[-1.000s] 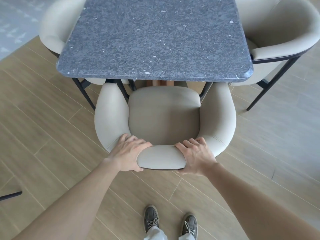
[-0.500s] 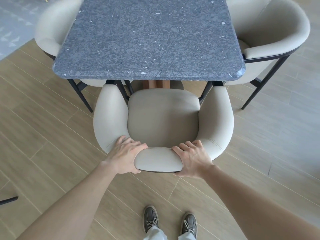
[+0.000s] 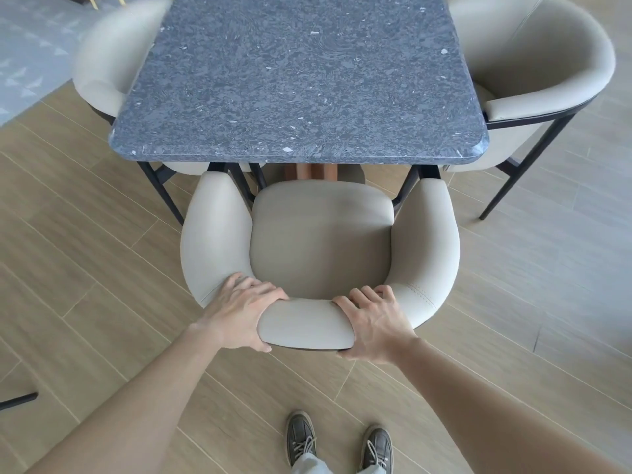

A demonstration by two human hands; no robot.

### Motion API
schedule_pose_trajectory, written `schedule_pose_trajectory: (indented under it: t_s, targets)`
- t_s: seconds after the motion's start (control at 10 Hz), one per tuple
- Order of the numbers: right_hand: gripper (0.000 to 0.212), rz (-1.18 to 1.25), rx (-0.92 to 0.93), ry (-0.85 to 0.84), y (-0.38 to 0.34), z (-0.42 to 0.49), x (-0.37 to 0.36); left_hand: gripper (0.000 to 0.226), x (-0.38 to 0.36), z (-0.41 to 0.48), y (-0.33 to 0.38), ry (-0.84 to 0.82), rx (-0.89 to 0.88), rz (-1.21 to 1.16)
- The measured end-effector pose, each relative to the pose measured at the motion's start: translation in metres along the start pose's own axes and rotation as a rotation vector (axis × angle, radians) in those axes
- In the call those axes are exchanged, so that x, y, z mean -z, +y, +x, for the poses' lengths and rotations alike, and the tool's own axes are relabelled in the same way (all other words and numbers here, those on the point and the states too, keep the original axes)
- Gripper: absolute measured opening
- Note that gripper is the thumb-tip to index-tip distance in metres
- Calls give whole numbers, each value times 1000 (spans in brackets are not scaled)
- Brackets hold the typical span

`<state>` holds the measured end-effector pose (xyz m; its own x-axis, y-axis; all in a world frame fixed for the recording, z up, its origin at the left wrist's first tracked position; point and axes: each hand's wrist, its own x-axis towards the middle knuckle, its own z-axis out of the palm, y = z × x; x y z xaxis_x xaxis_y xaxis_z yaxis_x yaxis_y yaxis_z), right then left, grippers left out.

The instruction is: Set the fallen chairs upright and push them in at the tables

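Note:
A beige upholstered chair (image 3: pixel 319 241) stands upright right in front of me, its seat facing a dark grey stone-topped table (image 3: pixel 297 80). The chair's armrest tips reach the table's near edge, and the seat lies almost wholly outside the tabletop. My left hand (image 3: pixel 241 313) grips the curved top of the backrest left of centre, fingers over the inner side and thumb on the outer. My right hand (image 3: pixel 372 323) grips the same backrest right of centre in the same way.
Two more beige chairs stand upright at the table, one at the left (image 3: pixel 109 66) and one at the right (image 3: pixel 533 73), each with black metal legs. My two shoes (image 3: pixel 337 439) are on the wooden plank floor behind the chair. A dark leg tip (image 3: pixel 18 400) shows at the left edge.
The gap between the chair seat and the table's near edge has grown a little, and my hands stay on the backrest.

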<state>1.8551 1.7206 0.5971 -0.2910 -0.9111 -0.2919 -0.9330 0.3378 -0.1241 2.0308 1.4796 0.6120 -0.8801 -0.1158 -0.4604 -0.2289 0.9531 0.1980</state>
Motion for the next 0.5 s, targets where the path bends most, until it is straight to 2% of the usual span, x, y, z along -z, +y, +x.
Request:
schedule_pose_trajectory:
  t_s: [0.1, 0.2, 0.3, 0.4, 0.5]
  targets:
    - [96, 509, -95, 25, 1, -3, 27, 92, 22, -11, 9, 91, 84, -423]
    - [77, 1105, -206, 364, 7, -11, 87, 93, 77, -33, 28, 604, 145, -1035]
    - [63, 1208, -32, 711, 5, -39, 171, 95, 151, -75, 64, 1047, -21, -1177]
    - [72, 1133, 346, 986, 0, -82, 253, 75, 225, -128, 108, 1295, -335, -1184]
    - [80, 1074, 563, 1057, -13, -134, 318, 77, 272, -177, 163, 1361, -476, -1063]
